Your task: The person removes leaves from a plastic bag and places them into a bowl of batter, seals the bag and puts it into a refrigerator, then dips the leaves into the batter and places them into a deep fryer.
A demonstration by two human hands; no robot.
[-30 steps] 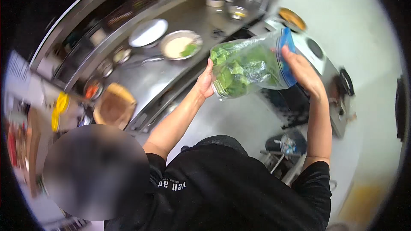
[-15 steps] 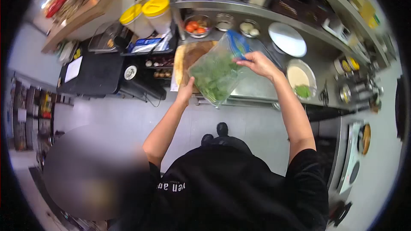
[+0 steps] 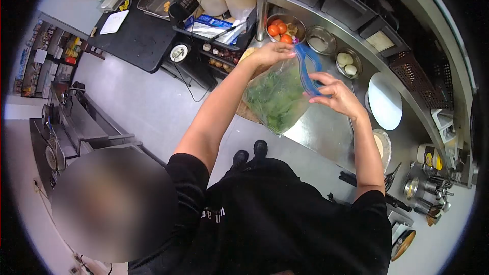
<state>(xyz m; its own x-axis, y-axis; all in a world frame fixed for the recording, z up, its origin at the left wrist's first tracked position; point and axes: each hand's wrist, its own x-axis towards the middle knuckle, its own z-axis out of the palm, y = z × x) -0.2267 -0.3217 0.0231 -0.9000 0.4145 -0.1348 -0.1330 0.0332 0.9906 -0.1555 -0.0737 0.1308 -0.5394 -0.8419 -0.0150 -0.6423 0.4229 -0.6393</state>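
While its blue rim is grasped by the left hand and right hand, seemingly to spread it open, the bag of greens is held on the near side of the tomato bowl.

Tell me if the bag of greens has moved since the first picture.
Yes: the bag of greens has moved toward the tomato bowl; then it was far from that bowl in view, now it appears close to it.
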